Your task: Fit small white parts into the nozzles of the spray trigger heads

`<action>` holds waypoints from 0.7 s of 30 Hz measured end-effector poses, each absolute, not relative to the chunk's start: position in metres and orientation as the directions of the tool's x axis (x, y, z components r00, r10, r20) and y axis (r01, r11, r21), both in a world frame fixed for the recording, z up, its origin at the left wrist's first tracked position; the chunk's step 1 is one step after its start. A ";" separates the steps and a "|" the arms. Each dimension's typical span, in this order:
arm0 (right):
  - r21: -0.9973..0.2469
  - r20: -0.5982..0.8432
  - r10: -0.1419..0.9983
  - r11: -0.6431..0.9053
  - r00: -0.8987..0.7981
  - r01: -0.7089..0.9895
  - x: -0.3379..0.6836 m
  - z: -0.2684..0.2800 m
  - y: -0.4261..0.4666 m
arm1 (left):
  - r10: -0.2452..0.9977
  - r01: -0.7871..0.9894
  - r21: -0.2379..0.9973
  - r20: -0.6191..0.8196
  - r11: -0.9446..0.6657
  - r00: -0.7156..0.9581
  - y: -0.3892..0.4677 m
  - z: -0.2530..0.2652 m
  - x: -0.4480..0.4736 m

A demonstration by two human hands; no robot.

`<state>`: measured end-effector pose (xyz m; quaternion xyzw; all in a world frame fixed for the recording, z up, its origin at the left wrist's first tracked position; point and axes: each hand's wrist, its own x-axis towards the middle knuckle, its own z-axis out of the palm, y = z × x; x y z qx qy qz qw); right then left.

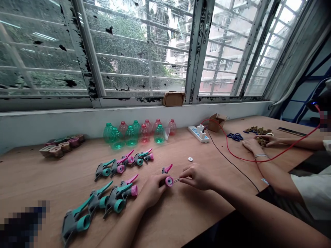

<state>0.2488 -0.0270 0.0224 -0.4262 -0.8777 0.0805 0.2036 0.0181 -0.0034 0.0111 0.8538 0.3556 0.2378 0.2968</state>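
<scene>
A spray head [169, 181] with a pink collar and a pink lever [168, 168] sits in the lower middle of the frame, at the fingertips of the left hand [154, 188], its round opening turned toward the right side of the frame. The left hand is closed on the grey body, thumb and fingers wrapping it from the left and covering much of it.

Just right of the collar is the right hand [196, 176], its thumb and forefinger pinched together on a thin metal tool [176, 180]. The tool's tip reaches the edge of the collar; whether it goes inside is too small to tell. A small white ring [190, 159] lies on the counter [207, 210] just above the right hand in the frame.

To the left of the left hand, two groups of other spray heads lie on the counter: a back group [120, 168] left of centre and a front group [83, 223] stretching to the lower left, with teal and pink collars. Clear green and red bottles [132, 137] stand behind them near the wall. At right, a co-worker's hands [251, 146] work over small brass-coloured pieces [257, 130], near blue-handled scissors [234, 136].
</scene>
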 end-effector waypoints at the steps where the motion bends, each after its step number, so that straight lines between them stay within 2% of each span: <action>1: -0.324 0.294 0.781 0.624 -0.551 0.711 0.249 0.022 -0.027 | 0.749 0.463 0.679 0.195 -0.569 0.633 -0.004 0.011 0.018; 9: -0.476 0.323 0.806 0.592 -0.497 0.651 0.246 0.012 -0.030 | 0.745 0.445 0.687 0.215 -0.575 0.632 -0.002 0.009 0.019; 16: -0.540 0.370 0.806 0.591 -0.461 0.600 0.244 0.002 -0.030 | 0.750 0.459 0.673 0.219 -0.579 0.624 -0.001 0.007 0.018; 21: -0.525 0.412 0.805 0.593 -0.428 0.610 0.241 -0.006 -0.034 | 0.758 0.467 0.677 0.212 -0.569 0.617 -0.001 0.009 0.017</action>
